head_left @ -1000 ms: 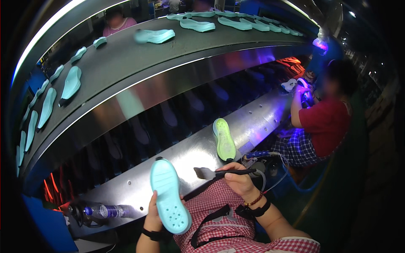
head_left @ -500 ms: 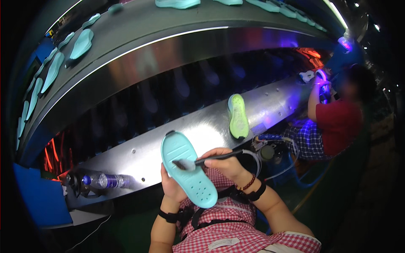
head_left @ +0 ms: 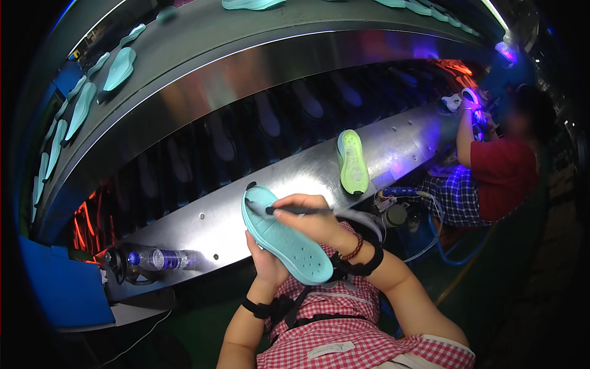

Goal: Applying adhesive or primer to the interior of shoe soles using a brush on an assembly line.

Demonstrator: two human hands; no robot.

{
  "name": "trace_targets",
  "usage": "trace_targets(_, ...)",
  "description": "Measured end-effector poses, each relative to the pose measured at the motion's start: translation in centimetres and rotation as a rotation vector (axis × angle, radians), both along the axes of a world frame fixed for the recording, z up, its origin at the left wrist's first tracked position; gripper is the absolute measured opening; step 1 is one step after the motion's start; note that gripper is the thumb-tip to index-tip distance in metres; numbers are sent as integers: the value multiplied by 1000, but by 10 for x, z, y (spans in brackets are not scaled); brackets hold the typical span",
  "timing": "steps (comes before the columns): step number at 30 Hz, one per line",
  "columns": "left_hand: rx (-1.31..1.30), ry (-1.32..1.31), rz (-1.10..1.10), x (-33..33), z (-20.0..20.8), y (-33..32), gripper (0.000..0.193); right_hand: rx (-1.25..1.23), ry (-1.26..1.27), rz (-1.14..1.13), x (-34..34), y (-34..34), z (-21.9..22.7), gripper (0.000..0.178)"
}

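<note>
Conveyor belt [head_left: 184, 46]: grey, bent into an arc by my fisheye lens; along it I see further soles [head_left: 120, 69], turquoise, several grouped at the left.
Tabletop [head_left: 224, 230]: bare metal, running below the belt from lower left to upper right.
Co-worker [head_left: 504, 166]: seated at the far right in a red top, arms lit violet.
Apron [head_left: 332, 317]: red-and-white check, worn by the person whose view I share.
Pale blue sole [head_left: 286, 243]: raised above the front edge of the tabletop, tilted, its perforated end toward the apron and its black-tabbed end away.
Yellow-green sole [head_left: 353, 163]: lying on the tabletop, well apart from the hands.
Bottle [head_left: 169, 259]: clear, on its side at the tabletop's left end.
Left hand [head_left: 265, 261]: partly closed about the blue sole's left edge; I cannot make out the fingers beneath.
Right hand [head_left: 313, 218]: fingers closed round the brush handle, above the sole.
Brush [head_left: 270, 210]: dark-handled, bristles blurred over the sole's far end; contact I cannot confirm.
Bracelet [head_left: 355, 249]: reddish beads on the right wrist.
</note>
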State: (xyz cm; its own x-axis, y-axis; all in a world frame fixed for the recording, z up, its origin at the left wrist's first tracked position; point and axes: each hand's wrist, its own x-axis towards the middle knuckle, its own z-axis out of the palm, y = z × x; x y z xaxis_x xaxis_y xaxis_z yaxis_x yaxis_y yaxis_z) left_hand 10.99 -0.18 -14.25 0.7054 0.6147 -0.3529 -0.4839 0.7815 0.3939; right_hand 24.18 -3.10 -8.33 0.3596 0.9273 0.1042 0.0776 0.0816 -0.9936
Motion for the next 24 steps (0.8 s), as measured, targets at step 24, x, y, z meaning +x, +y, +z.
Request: trace_targets(24, 55, -164, -35, -16, 40, 7, 68, -72, 280, 224, 0, -37, 30, 21)
